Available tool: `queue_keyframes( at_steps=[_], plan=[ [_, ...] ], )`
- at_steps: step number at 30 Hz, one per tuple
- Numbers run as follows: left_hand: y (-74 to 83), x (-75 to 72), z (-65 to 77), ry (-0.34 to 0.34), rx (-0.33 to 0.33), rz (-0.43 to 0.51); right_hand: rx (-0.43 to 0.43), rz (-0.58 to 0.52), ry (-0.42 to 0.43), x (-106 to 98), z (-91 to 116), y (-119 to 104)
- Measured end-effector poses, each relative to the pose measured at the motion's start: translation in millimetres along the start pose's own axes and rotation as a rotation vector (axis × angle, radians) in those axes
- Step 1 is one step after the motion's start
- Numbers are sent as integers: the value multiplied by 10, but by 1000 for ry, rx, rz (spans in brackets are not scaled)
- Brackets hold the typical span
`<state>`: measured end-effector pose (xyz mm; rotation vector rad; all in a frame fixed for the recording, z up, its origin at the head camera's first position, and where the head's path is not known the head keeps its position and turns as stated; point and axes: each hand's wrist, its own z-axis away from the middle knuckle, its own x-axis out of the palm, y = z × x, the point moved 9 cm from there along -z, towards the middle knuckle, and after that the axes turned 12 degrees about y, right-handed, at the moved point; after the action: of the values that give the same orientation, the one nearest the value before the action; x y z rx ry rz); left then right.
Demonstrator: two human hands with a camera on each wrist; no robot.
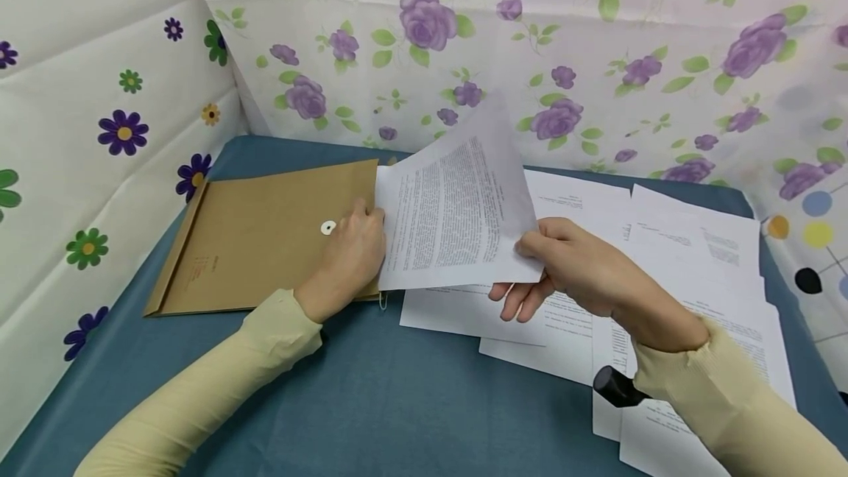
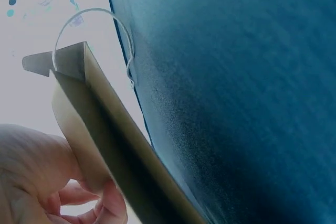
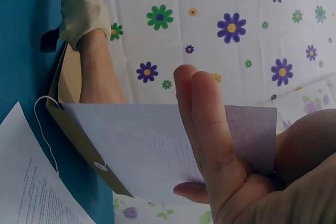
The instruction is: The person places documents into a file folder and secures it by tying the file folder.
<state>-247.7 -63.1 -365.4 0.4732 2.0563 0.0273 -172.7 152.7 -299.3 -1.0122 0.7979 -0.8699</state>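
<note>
Backdrop: floral cloth [image 1: 429, 20] is hanging behind a blue-covered table [image 1: 411, 403].
Envelope, brown [image 1: 265, 234]: is lying at the table's left, bearing a white disc [image 1: 327, 227]; a string [image 2: 94, 9] is looping at its open end.
Left hand [image 1: 351, 249]: grip is clamping on the envelope near that end.
Sheet, printed [image 1: 450, 219]: is slanting up between the hands, beside the envelope's opening; insertion unclear.
Right hand [image 1: 576, 263]: grip is pinching the sheet's lower right corner.
Papers, loose [image 1: 715, 300]: are overlapping at the right.
</note>
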Motion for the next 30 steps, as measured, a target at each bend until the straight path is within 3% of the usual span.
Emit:
queue_keyframes(
  at_steps=[16,21,30],
  plan=[
    [22,-11,5,22,26,-22,25,-36,11,39,-59,-11],
    [19,13,3,2,16,-4,33,-28,11,28,-56,25],
    [32,10,29,7,21,12,64,-53,-23,36,-235,92]
  ],
)
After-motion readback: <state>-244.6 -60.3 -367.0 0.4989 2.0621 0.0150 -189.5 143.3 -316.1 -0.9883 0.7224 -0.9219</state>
